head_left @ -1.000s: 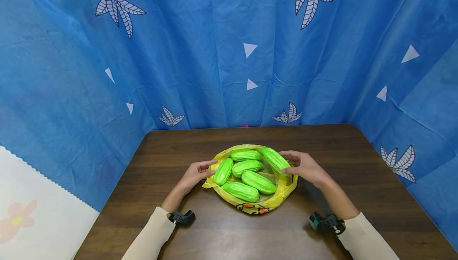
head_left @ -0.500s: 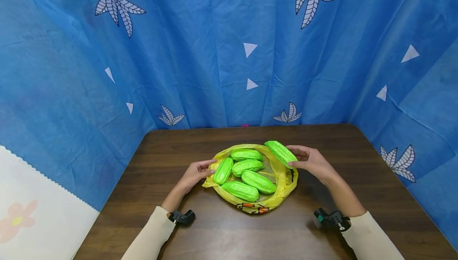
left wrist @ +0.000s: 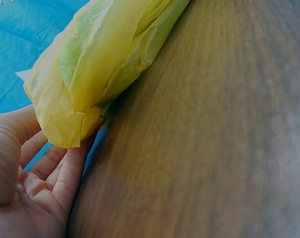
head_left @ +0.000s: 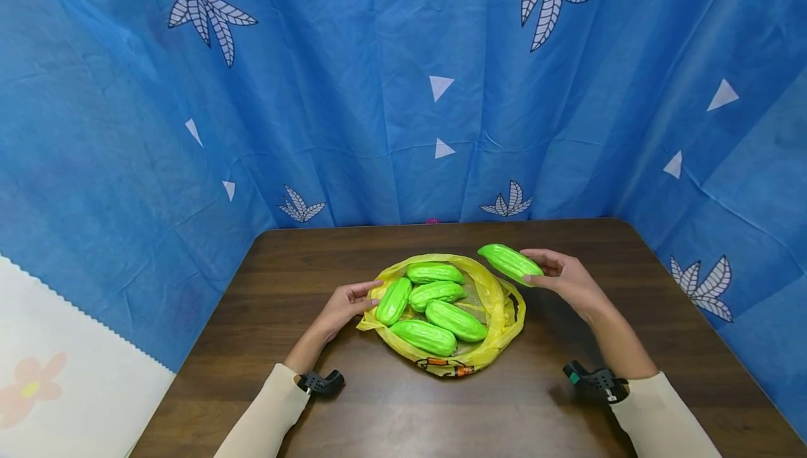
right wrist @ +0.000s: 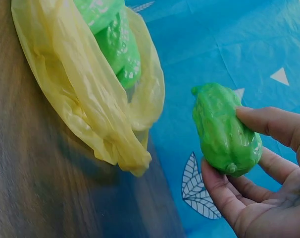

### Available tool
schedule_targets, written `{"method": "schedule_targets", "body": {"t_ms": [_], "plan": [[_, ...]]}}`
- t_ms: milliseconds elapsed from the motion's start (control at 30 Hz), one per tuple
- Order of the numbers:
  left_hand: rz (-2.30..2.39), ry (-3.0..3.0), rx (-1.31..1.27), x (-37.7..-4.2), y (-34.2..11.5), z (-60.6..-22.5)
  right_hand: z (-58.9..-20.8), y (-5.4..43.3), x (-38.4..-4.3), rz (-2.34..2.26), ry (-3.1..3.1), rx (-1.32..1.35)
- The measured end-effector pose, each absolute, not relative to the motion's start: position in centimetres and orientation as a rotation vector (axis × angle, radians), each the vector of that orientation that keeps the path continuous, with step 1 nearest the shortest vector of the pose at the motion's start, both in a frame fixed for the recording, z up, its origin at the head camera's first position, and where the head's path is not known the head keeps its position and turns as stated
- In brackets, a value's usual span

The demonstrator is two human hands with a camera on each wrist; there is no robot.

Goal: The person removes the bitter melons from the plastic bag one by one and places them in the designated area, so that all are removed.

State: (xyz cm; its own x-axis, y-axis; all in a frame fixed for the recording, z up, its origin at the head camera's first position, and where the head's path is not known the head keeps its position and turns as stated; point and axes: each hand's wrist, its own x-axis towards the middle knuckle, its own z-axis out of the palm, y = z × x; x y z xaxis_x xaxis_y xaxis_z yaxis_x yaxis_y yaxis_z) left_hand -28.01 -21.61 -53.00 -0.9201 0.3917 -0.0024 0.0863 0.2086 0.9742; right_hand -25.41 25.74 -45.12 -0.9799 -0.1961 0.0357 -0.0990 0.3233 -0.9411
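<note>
A yellow plastic bag (head_left: 498, 335) lies with its mouth wide open on the table, its rim rolled back. Inside it rest several bright green, ridged bitter melons (head_left: 455, 321). My left hand (head_left: 340, 312) holds the bag's left edge; in the left wrist view the thumb and fingers lie on either side of the yellow plastic (left wrist: 66, 119). Off the bag's right rim, my right hand (head_left: 564, 279) grips one bitter melon (head_left: 507, 262) between thumb and fingers. The right wrist view shows this melon's (right wrist: 224, 131) knobbly skin and blunt end, apart from the bag.
Both hands work over a dark wooden table (head_left: 302, 262). Blue curtains (head_left: 403, 94) with white leaf and triangle prints stand behind it and along its sides. A white cloth (head_left: 63, 367) with a flower hangs at the left. Each wrist wears a black camera mount (head_left: 321, 383).
The right hand has lifted a bitter melon off the bag's right side and carried it right and slightly away, past the rim. The left hand has stayed at the bag's edge.
</note>
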Motion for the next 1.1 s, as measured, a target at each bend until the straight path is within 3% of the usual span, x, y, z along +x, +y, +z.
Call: {"method": "schedule_targets", "body": {"t_ms": [367,1100], "plan": [[1.818,2.215,0.471,-26.5,-20.9,-50.1,-45.5,27.7,-26.0,-1.76,2.557,-0.223],[1.863,2.249,0.473,-27.8,-21.6,-53.4,-46.7,31.1,-26.1,-1.791,2.614,-0.101]]}}
